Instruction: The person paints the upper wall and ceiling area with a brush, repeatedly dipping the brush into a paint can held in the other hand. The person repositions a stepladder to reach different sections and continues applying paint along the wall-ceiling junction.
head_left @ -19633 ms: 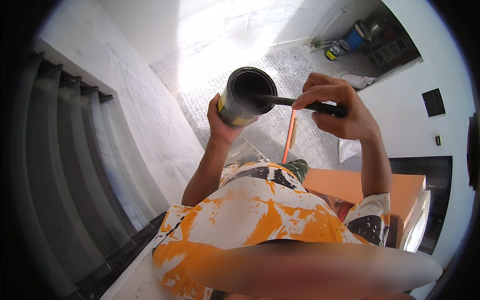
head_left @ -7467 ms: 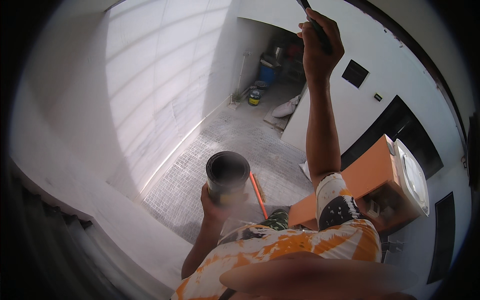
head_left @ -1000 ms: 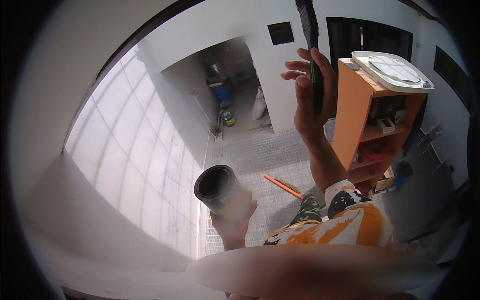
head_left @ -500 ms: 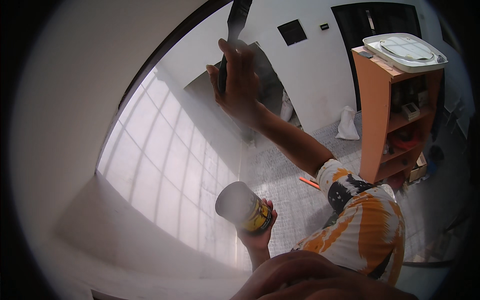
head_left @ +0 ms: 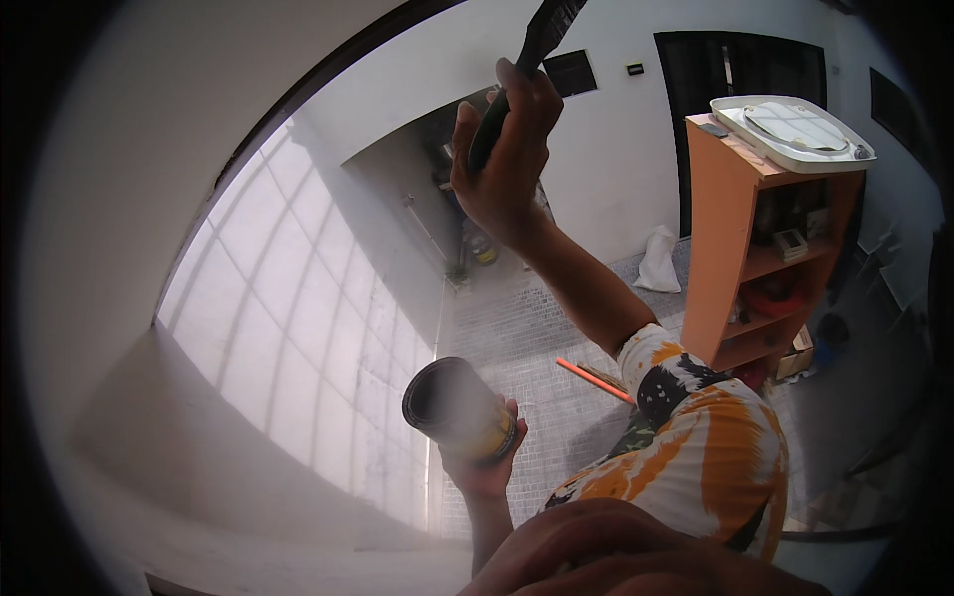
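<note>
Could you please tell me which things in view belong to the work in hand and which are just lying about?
In use:
brush, in the right hand
can, in the left hand

Apparently just about:
cabinet
white panel on top of it
white sack
orange pole

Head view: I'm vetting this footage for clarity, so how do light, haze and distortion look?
Head view: bright light crossed by shadow lines falls on the wall; milky haze partly veils the can in the left hand; the orange shelf looks bowed; corners go black.
</note>
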Demonstrator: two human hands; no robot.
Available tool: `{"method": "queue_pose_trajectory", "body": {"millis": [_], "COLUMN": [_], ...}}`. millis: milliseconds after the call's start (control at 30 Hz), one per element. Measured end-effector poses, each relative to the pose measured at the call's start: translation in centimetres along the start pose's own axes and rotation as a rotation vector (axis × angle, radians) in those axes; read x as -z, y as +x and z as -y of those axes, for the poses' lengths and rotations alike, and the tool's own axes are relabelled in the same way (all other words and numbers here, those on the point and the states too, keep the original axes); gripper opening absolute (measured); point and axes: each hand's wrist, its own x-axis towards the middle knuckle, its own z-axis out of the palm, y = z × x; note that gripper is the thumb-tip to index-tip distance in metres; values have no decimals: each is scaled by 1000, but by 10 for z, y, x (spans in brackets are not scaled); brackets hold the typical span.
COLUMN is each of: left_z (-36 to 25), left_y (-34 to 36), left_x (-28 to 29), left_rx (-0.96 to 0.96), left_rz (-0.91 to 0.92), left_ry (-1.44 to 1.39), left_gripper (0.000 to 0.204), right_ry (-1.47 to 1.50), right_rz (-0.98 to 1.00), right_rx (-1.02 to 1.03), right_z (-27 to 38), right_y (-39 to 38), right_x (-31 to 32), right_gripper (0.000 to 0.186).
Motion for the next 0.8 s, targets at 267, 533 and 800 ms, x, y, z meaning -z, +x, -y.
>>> {"method": "queue_pose_trajectory", "body": {"millis": [267,533,800], "left_z": [0,-1,-4], "left_y": [-1,0,-5], "left_x": [-10,2,-2], "left_rx": [-13,10,30], "left_rz": [-12,64,80], "left_ry": [-58,-16,-86], "left_gripper": [46,73,72], "right_ry": [-31,7,60], "right_rz": [5,63,120], "right_rx": [-31,-34,-2], "right_z": [0,24,59], "right_y": [9,-10,-31], "right_x": [-17,-32,-54], "right_gripper": [53,59,67]}}
